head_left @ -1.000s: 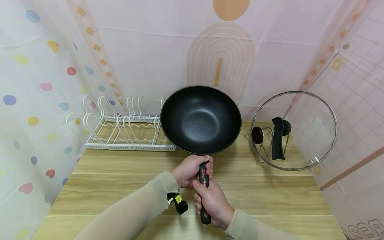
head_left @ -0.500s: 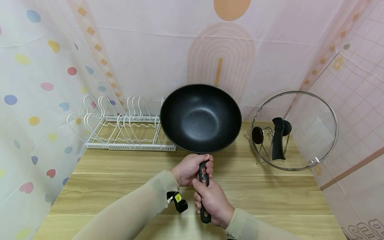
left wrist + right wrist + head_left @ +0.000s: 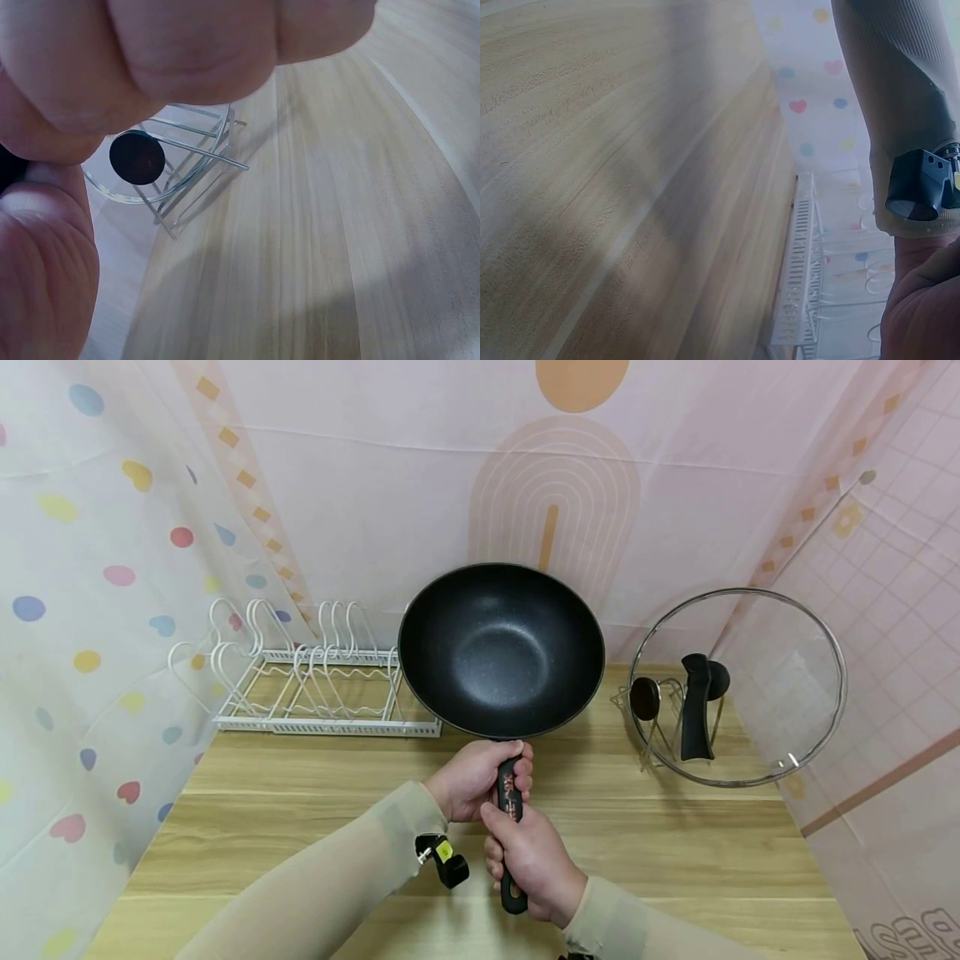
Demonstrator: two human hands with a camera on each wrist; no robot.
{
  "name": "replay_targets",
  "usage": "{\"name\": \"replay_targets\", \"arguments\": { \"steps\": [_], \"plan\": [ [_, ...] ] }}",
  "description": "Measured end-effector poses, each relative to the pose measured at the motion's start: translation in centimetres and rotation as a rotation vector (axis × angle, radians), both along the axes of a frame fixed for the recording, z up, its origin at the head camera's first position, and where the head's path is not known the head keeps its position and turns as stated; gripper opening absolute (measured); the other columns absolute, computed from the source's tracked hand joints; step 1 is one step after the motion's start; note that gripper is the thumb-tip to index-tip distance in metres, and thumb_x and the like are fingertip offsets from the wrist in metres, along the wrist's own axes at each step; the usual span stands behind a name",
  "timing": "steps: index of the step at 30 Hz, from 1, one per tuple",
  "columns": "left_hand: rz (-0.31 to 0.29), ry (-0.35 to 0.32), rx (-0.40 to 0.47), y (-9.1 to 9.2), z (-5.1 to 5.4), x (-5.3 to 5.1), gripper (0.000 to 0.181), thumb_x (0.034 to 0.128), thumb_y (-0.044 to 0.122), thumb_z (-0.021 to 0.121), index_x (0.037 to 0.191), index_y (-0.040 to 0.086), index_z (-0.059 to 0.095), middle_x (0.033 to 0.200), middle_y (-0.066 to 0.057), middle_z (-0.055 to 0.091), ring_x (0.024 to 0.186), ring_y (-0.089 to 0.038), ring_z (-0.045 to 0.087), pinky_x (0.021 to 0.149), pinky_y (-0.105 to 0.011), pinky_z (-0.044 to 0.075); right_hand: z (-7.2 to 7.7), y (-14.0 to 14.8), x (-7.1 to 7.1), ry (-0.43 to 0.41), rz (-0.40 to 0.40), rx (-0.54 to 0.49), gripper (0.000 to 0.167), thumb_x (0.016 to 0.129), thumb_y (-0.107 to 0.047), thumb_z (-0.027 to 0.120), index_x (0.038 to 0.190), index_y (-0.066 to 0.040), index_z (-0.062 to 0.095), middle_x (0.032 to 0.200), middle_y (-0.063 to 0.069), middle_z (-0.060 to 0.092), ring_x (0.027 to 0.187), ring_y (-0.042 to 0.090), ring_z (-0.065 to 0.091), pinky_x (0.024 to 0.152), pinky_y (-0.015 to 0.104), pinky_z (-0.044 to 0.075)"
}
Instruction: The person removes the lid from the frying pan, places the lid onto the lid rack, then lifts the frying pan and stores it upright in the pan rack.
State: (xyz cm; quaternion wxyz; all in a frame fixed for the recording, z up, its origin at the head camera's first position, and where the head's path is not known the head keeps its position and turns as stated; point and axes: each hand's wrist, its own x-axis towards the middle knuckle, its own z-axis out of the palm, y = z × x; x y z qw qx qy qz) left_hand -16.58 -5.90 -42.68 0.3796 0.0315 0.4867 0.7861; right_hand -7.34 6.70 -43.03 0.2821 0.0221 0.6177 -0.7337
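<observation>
A black wok (image 3: 501, 652) hangs tilted above the table, its dark inside facing me. My left hand (image 3: 467, 781) grips its black handle (image 3: 507, 785) close to the pan. Lower down, my right hand (image 3: 536, 868) holds the same handle with the thumb laid along it; the handle's end with its hanging hole shows below. In the left wrist view, curled fingers (image 3: 195, 45) of the left hand fill the upper left. The right wrist view shows the left sleeve (image 3: 900, 97) and its wrist camera; the right hand's grip is not clear there.
Left of the wok stands a white wire rack (image 3: 330, 727) with upright loops. At right, a glass lid (image 3: 787, 693) with a black handle leans in a wire stand (image 3: 651, 735) with black discs. Patterned curtains (image 3: 360, 485) enclose the wooden table (image 3: 675, 852).
The wok and both hands have moved slightly upward in the head view. Both hands keep their hold on the handle. The rack and lid stay put.
</observation>
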Motion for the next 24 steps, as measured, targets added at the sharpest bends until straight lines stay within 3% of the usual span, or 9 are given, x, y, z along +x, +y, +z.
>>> {"name": "replay_targets", "arguments": {
  "steps": [16, 24],
  "plan": [
    [0.009, -0.001, -0.019, -0.1, 0.32, -0.05, 0.023, 0.1134, 0.024, 0.034, 0.099, 0.014, 0.049, 0.074, 0.009, 0.05, 0.064, -0.007, 0.054, 0.07, -0.023, 0.053, 0.47, -0.12, -0.06, 0.0, 0.006, -0.007, 0.029, 0.108, -0.04, 0.055, 0.105, -0.013, 0.045, 0.059, -0.007, 0.045, 0.05, 0.007, 0.045, 0.049, 0.024, 0.043],
    [0.005, 0.021, -0.002, -0.16, 0.66, 0.04, 0.022, 0.1131, 0.022, 0.033, 0.098, 0.014, 0.047, 0.074, 0.009, 0.048, 0.065, -0.006, 0.051, 0.07, -0.023, 0.051, 0.57, -0.19, 0.03, 0.016, 0.005, 0.004, 0.029, 0.108, -0.04, 0.055, 0.099, -0.015, 0.045, 0.059, -0.008, 0.044, 0.05, 0.007, 0.045, 0.05, 0.025, 0.043]
  ]
}}
